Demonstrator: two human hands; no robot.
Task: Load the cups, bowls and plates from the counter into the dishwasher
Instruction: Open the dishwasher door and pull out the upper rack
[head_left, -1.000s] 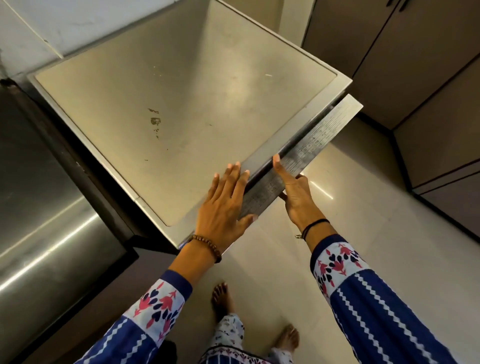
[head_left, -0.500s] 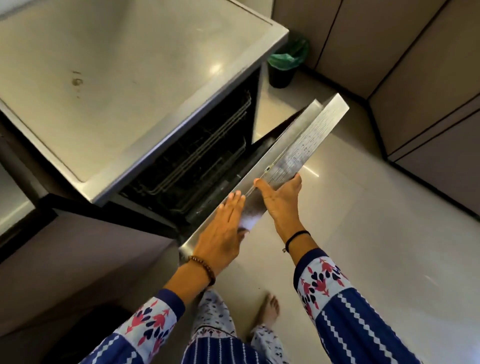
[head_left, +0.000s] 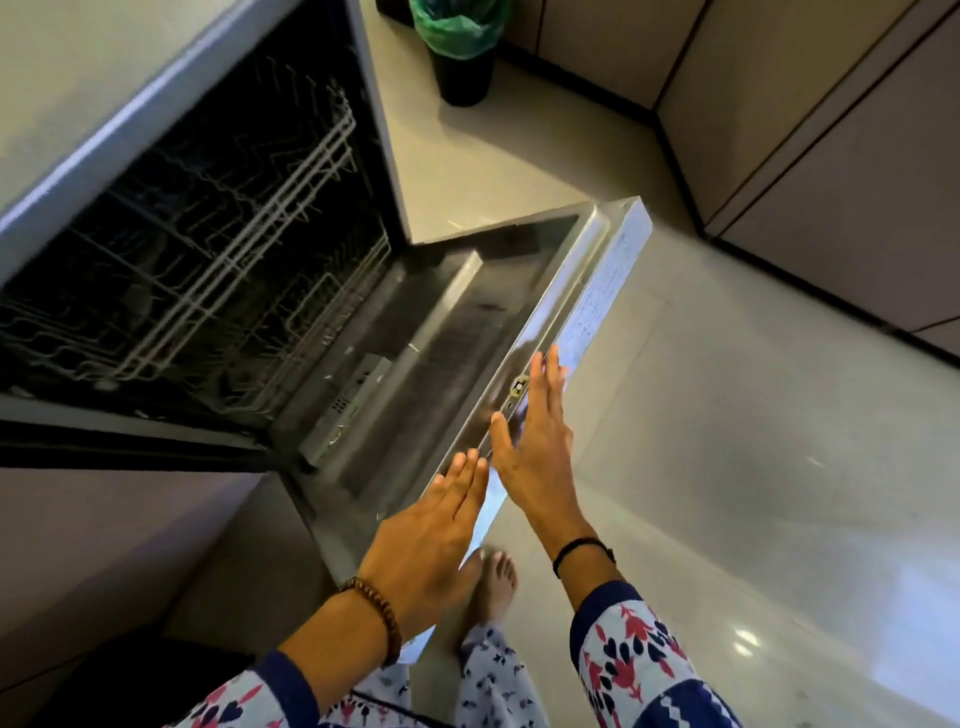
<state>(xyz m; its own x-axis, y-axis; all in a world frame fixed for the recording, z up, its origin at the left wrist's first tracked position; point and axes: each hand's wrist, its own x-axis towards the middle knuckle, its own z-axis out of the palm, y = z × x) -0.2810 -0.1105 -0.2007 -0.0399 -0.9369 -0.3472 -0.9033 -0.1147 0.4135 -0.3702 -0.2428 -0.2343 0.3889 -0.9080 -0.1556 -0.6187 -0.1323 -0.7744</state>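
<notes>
Nearest, patterned blue sleeves and a bare foot (head_left: 493, 582) on the pale floor (head_left: 727, 441). Left hand (head_left: 431, 535), bead bracelet (head_left: 376, 613) at the wrist, flat with fingers together and stretched out, lying over the near end of the door's top edge, gripping nothing. Right hand (head_left: 535, 441), black band (head_left: 582, 553) at the wrist, likewise flat with fingers extended, palm against the same edge just beyond the left, thumb spread toward the inner face; no closed grasp on anything. Dishwasher door (head_left: 441, 332) swung well down, steel inner face up, a small latch (head_left: 519, 385) on the rim beside the right fingers. Beyond the door, dishwasher (head_left: 208, 234) cavity dark, wire racks (head_left: 291, 218) showing, no dishes visible in them. Counter (head_left: 104, 78) above the opening at upper left; cups, bowls and plates nowhere in view. Farther off, a dark bin (head_left: 460, 47) with a green liner standing on the floor, beige cabinet fronts (head_left: 805, 130) along the right.
</notes>
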